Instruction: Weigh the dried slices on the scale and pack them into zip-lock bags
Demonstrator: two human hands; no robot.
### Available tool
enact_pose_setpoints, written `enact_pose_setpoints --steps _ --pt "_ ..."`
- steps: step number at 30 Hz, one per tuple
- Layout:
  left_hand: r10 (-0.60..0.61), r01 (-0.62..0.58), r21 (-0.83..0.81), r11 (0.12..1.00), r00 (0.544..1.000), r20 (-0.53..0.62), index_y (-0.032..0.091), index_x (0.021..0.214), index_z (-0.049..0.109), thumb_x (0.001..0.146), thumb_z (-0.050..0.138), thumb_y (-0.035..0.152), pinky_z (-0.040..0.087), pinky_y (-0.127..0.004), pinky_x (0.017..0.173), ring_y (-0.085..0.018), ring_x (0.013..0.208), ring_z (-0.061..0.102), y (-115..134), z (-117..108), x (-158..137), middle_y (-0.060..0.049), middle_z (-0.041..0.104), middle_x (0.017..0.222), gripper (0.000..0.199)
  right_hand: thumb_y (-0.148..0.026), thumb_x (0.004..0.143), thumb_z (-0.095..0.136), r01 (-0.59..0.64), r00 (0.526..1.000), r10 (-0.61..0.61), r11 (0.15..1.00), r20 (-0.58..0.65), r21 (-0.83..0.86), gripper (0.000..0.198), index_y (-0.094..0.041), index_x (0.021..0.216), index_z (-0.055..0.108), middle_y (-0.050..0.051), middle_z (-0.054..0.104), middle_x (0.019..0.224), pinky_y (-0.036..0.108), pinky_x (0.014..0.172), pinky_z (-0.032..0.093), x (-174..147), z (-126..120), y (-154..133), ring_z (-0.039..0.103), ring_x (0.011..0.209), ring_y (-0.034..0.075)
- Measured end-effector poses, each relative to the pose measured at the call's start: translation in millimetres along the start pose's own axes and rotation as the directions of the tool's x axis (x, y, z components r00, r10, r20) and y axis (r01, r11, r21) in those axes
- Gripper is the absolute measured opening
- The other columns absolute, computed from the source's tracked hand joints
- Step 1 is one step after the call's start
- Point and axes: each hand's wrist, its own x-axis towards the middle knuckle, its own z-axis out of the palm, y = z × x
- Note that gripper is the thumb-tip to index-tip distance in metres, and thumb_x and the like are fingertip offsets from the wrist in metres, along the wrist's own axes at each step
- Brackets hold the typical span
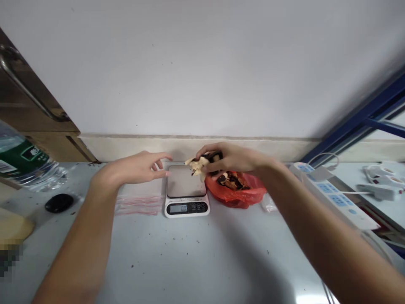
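My right hand (226, 158) is closed around a small bunch of dried mushroom pieces (198, 165), dark-skinned with cream insides. It hovers over the right part of a white kitchen scale (186, 207) with a metal plate (185, 188); the display reads 0.0. Beneath this hand a red plastic bag (236, 198) lies open with more dried mushrooms (232, 180) inside. My left hand (144, 167) is held at the scale's left edge, fingers apart and holding nothing. Under it is a stack of clear zip bags (139, 204) with red seal lines.
At the left are a water bottle (25, 158) with a green label and a black oval object (59, 203). White power strips (335, 196) with cables line the right side by a blue metal frame (357, 109). A wall stands behind; dark crumbs dot the table (177, 270).
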Motion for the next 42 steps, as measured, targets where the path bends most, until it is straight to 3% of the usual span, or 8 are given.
enact_pose_setpoints --steps 4,10,15,18,26,29,36,42 --pt "-0.044 0.043 0.008 0.999 0.991 0.130 0.026 0.140 0.058 0.087 0.054 0.056 0.054 -0.031 0.081 -0.026 0.100 0.073 -1.1 5.7 2.7 -0.008 0.078 0.115 0.061 -0.008 0.084 0.069 -0.138 0.987 0.123 0.979 0.105 0.152 0.032 -0.020 0.113 0.069 0.003 0.073 0.106 0.024 0.079 0.062 28.5 27.1 2.9 0.071 0.086 0.013" --pt "-0.049 0.046 0.021 0.999 0.986 0.160 0.026 0.140 0.058 0.085 0.056 0.058 0.053 -0.031 0.078 -0.026 0.097 0.072 0.2 15.2 11.9 -0.009 0.077 0.116 0.063 -0.012 0.085 0.075 -0.210 0.972 0.181 0.956 0.149 0.207 0.044 -0.019 0.128 0.067 0.006 0.072 0.116 0.027 0.086 0.063 48.7 38.1 17.4 0.073 0.092 0.015" --pt "-0.070 0.064 0.036 0.997 0.980 0.187 0.024 0.148 0.052 0.087 0.057 0.052 0.051 -0.028 0.073 -0.024 0.093 0.072 4.9 20.3 16.6 -0.008 0.076 0.115 0.067 -0.030 0.088 0.077 -0.169 0.982 0.173 0.984 0.078 -0.056 0.048 -0.021 0.135 0.068 0.010 0.072 0.129 0.032 0.088 0.063 46.6 31.4 11.6 0.075 0.093 0.019" --pt "-0.111 0.098 0.069 0.993 0.970 0.217 0.025 0.153 0.048 0.089 0.056 0.049 0.050 -0.028 0.074 -0.024 0.090 0.070 11.7 18.9 16.9 -0.008 0.076 0.112 0.069 -0.029 0.094 0.070 -0.149 0.987 0.159 0.966 0.034 -0.209 0.043 -0.022 0.136 0.068 0.009 0.071 0.134 0.034 0.092 0.062 43.0 31.0 5.2 0.075 0.098 0.020" --pt "-0.138 0.121 0.079 0.990 0.952 0.273 0.028 0.153 0.047 0.089 0.054 0.052 0.049 -0.030 0.077 -0.025 0.095 0.068 16.3 15.2 14.9 -0.008 0.073 0.119 0.068 -0.029 0.097 0.067 -0.071 0.997 0.074 0.934 -0.005 -0.350 0.038 -0.021 0.133 0.071 0.009 0.076 0.129 0.036 0.101 0.056 39.7 28.3 7.8 0.072 0.111 0.026" --pt "-0.138 0.123 0.072 0.990 0.952 0.275 0.028 0.153 0.047 0.089 0.054 0.051 0.048 -0.029 0.077 -0.025 0.096 0.068 15.2 14.9 14.6 -0.008 0.073 0.120 0.068 -0.028 0.095 0.068 -0.053 0.999 0.050 0.967 -0.018 -0.250 0.036 -0.018 0.130 0.072 0.010 0.074 0.131 0.032 0.095 0.060 40.9 25.6 15.0 0.070 0.115 0.026" --pt "-0.159 0.147 0.064 0.987 0.949 0.273 0.029 0.154 0.046 0.090 0.053 0.050 0.050 -0.029 0.078 -0.024 0.097 0.070 18.0 14.2 13.9 -0.007 0.073 0.121 0.068 -0.015 0.092 0.065 -0.043 0.996 0.041 0.999 -0.077 -0.025 0.025 -0.018 0.114 0.075 0.008 0.076 0.114 0.033 0.087 0.064 44.1 23.6 21.9 0.072 0.099 0.020" --pt "-0.159 0.146 0.070 0.987 0.954 0.253 0.029 0.155 0.044 0.089 0.053 0.052 0.051 -0.031 0.086 -0.026 0.107 0.069 12.7 12.8 12.8 -0.008 0.071 0.131 0.070 -0.010 0.094 0.061 -0.003 0.973 0.013 0.999 -0.230 0.042 0.016 -0.017 0.099 0.074 0.006 0.074 0.104 0.027 0.078 0.064 44.2 21.1 16.6 0.070 0.080 0.013"
